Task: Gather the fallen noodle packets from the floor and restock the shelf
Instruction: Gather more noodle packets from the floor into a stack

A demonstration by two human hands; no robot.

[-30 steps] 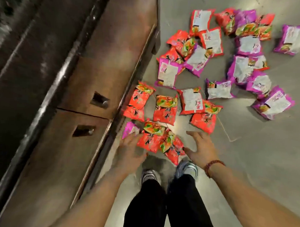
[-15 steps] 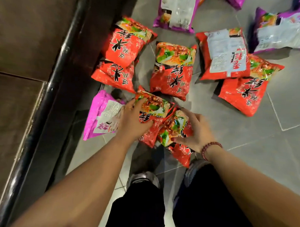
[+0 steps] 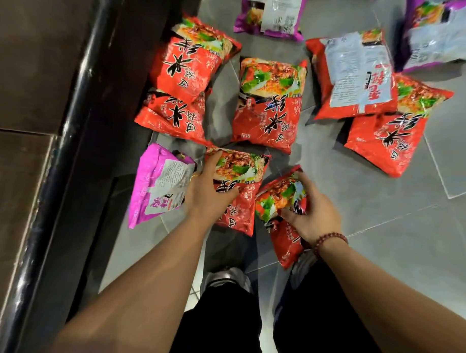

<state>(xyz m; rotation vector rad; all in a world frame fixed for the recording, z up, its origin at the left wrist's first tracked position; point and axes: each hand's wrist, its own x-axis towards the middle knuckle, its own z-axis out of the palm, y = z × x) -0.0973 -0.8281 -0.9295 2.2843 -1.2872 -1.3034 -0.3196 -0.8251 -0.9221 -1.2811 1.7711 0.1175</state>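
The left hand (image 3: 207, 191) lay on the first red packet (image 3: 242, 174), with the thumb across its printed face and the fingers (image 3: 214, 159) curled over its far left corner, so it gripped this packet. A thin ring (image 3: 195, 176) was on one finger. The right hand (image 3: 315, 213) held the second red packet (image 3: 279, 193), the fingers bent round its upper right edge and the thumb pressed on the front. This packet was tilted, and its left edge touched the first one. A bead bracelet (image 3: 330, 239) was on the right wrist.

Just beside the left hand a pink packet (image 3: 158, 179) lay with its back side up. Beyond the hands more red packets were on the grey tiled floor (image 3: 383, 234): two overlapping at the left (image 3: 188, 61), one in the middle (image 3: 268, 103), and two overlapping at the right (image 3: 386, 139), the upper of them with its back side up. Purple packets (image 3: 272, 11) lay at the far edge of the view.

At the left a brown surface (image 3: 19, 63) with a black edge (image 3: 78, 118) ran along the floor. Below the arms there were black trousers (image 3: 221, 334) and a shoe (image 3: 225, 279).
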